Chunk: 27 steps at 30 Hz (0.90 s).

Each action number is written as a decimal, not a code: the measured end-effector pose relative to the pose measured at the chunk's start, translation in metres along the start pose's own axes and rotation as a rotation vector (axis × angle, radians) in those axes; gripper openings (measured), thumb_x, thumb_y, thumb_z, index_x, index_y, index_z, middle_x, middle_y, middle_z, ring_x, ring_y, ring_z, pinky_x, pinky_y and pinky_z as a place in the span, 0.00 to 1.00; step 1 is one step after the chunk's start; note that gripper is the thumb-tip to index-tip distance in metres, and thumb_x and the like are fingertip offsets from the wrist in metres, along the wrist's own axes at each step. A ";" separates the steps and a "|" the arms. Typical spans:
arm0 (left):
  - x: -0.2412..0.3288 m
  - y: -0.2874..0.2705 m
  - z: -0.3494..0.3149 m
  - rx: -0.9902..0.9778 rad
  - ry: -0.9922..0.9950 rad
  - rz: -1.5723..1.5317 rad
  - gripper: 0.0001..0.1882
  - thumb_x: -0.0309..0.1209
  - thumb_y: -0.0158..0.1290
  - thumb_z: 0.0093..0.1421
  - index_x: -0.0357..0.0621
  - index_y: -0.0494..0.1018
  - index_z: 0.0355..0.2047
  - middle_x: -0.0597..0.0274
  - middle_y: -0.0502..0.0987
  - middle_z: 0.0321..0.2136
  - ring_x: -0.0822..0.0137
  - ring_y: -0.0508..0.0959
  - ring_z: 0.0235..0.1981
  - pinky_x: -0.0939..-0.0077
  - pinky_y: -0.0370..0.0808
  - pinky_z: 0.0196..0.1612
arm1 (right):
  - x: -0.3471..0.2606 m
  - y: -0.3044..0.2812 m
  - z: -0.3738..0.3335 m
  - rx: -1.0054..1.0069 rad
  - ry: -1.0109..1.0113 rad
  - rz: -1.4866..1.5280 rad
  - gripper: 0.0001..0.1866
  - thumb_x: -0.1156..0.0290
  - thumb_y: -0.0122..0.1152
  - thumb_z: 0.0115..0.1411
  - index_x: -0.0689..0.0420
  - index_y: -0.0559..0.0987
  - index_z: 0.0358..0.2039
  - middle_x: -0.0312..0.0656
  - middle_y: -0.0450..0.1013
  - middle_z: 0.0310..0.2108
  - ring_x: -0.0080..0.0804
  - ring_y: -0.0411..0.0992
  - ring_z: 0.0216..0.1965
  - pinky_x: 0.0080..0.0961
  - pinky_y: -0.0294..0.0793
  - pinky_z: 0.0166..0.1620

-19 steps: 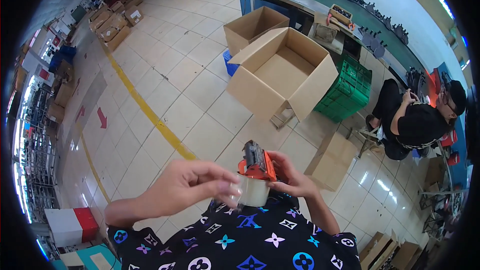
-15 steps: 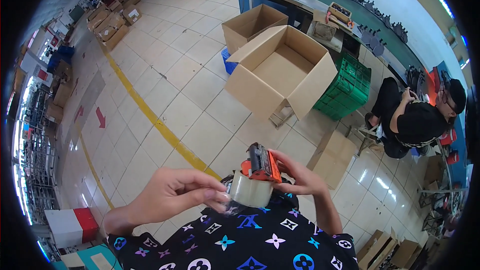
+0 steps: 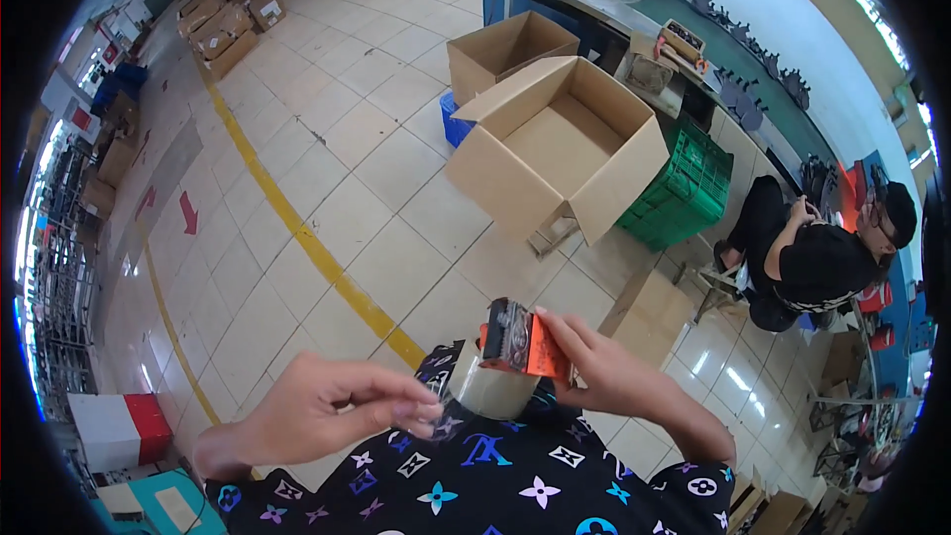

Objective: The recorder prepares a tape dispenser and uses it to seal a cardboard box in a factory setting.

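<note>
Right hand [image 3: 619, 372] grasps orange tape dispenser [image 3: 540, 345], long side roughly crosswise, above the shirt front [image 3: 485, 451]. Clear roll [image 3: 490, 393] juts lower-left, toward left hand [image 3: 332, 411], just beside it: fingers pinched, seemingly on filmy tape end [image 3: 446, 420]; glare blurs it.

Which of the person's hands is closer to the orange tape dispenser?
Right. The right hand grips the orange tape dispenser from its right; the left hand is off to its left.
</note>
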<state>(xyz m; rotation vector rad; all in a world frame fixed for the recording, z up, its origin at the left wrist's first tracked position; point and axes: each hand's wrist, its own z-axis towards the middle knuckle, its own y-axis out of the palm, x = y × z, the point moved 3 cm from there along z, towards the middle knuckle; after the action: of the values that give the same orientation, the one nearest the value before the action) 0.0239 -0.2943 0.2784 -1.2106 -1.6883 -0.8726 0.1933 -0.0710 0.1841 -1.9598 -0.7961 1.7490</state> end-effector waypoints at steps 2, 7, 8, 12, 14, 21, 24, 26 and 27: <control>-0.001 0.004 -0.012 -0.028 0.041 0.096 0.12 0.21 0.49 0.66 0.29 0.74 0.47 0.50 0.82 0.40 0.63 0.82 0.43 0.78 0.78 0.48 | -0.007 0.005 -0.008 0.054 -0.046 -0.040 0.44 0.78 0.61 0.51 0.62 0.51 0.68 0.57 0.62 0.56 0.51 0.70 0.50 0.36 0.74 0.50; -0.020 -0.005 -0.013 0.061 0.032 0.001 0.12 0.22 0.48 0.67 0.28 0.73 0.48 0.49 0.81 0.40 0.63 0.82 0.43 0.78 0.77 0.49 | -0.001 0.008 -0.007 0.032 -0.098 -0.048 0.45 0.75 0.66 0.52 0.59 0.53 0.68 0.54 0.62 0.58 0.51 0.65 0.57 0.37 0.68 0.57; -0.023 -0.007 -0.012 0.062 0.034 0.007 0.12 0.22 0.48 0.67 0.28 0.73 0.48 0.49 0.81 0.40 0.63 0.82 0.43 0.78 0.77 0.49 | 0.000 0.011 -0.007 0.022 -0.165 -0.115 0.46 0.74 0.67 0.52 0.59 0.53 0.68 0.52 0.62 0.58 0.50 0.64 0.58 0.37 0.67 0.59; -0.034 -0.003 -0.018 0.082 -0.006 -0.105 0.11 0.22 0.48 0.67 0.28 0.72 0.47 0.48 0.81 0.39 0.62 0.82 0.43 0.77 0.78 0.48 | 0.013 0.016 0.001 -0.096 -0.041 0.151 0.44 0.75 0.67 0.50 0.56 0.56 0.66 0.51 0.62 0.59 0.48 0.64 0.59 0.37 0.66 0.59; -0.035 -0.005 -0.018 0.109 0.002 -0.128 0.11 0.22 0.48 0.67 0.28 0.72 0.46 0.48 0.81 0.39 0.61 0.82 0.43 0.76 0.78 0.47 | 0.016 0.019 0.000 -0.096 -0.007 0.204 0.44 0.76 0.67 0.47 0.56 0.59 0.64 0.50 0.63 0.58 0.47 0.64 0.58 0.37 0.66 0.59; -0.052 -0.027 -0.024 0.325 -0.033 -0.166 0.11 0.23 0.48 0.66 0.28 0.71 0.46 0.44 0.81 0.36 0.60 0.83 0.37 0.73 0.79 0.45 | 0.027 0.033 0.006 0.012 -0.156 0.238 0.40 0.77 0.67 0.44 0.56 0.63 0.60 0.48 0.66 0.59 0.46 0.66 0.58 0.37 0.67 0.58; -0.057 -0.030 -0.027 0.364 -0.043 -0.172 0.11 0.23 0.48 0.66 0.29 0.71 0.46 0.44 0.81 0.36 0.60 0.84 0.37 0.73 0.79 0.45 | 0.034 0.034 0.010 -0.030 -0.073 0.345 0.41 0.80 0.66 0.43 0.57 0.63 0.59 0.48 0.66 0.59 0.45 0.67 0.58 0.37 0.66 0.59; -0.059 -0.031 -0.026 0.355 -0.050 -0.173 0.11 0.24 0.48 0.66 0.29 0.71 0.46 0.44 0.81 0.37 0.60 0.84 0.37 0.74 0.78 0.45 | 0.040 0.035 0.014 0.010 -0.137 0.388 0.42 0.80 0.67 0.42 0.57 0.62 0.60 0.48 0.66 0.59 0.44 0.67 0.58 0.36 0.65 0.60; -0.059 -0.032 -0.026 0.373 -0.047 -0.187 0.11 0.24 0.48 0.66 0.29 0.71 0.46 0.44 0.81 0.37 0.60 0.84 0.37 0.74 0.78 0.45 | 0.042 0.035 0.016 0.009 -0.182 0.359 0.42 0.79 0.68 0.43 0.57 0.61 0.60 0.49 0.65 0.59 0.43 0.67 0.58 0.35 0.64 0.60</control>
<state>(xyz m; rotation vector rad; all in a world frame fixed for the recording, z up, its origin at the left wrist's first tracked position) 0.0093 -0.3479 0.2325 -0.8364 -1.9224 -0.6033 0.1854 -0.0715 0.1277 -2.0574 -0.5116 2.1557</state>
